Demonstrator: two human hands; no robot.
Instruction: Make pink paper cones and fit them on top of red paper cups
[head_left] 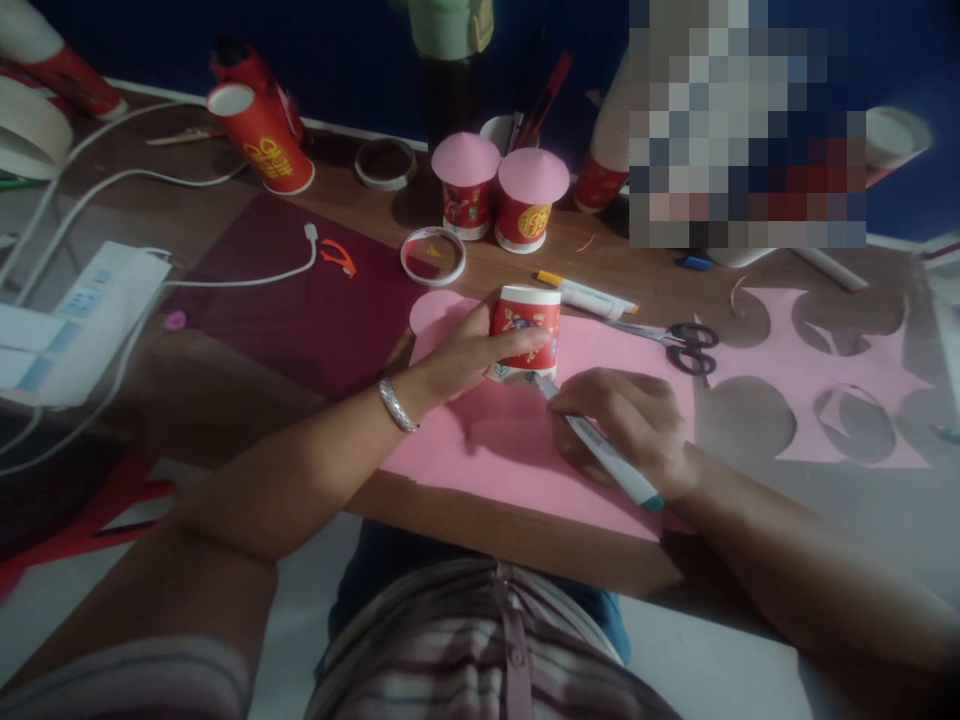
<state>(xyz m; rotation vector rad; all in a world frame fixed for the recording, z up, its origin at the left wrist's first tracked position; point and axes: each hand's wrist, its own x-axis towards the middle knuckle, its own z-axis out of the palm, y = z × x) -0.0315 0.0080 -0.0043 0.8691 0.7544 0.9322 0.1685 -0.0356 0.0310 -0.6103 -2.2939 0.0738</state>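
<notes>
My left hand (476, 350) is wrapped around a red paper cup (525, 318) with a white band at its top and bottom. Small green leaf marks show on the lower white band. In my right hand (626, 415) is a white marker (615, 465) with a green end, its tip touching or very close to that band. Beneath both hands lies a sheet of pink paper (495, 470). Two similar red cups, a left one (465, 208) and a right one (523, 225), stand behind, each topped by a pink paper cone.
Black-handled scissors (694, 347) and a yellow-capped marker (589, 295) lie beyond the pink sheet. To the right is pink paper with round cut-outs (806, 385). A tape roll (433, 257), a stack of red cups (262, 140) and a white power strip with cables (90, 320) are leftward.
</notes>
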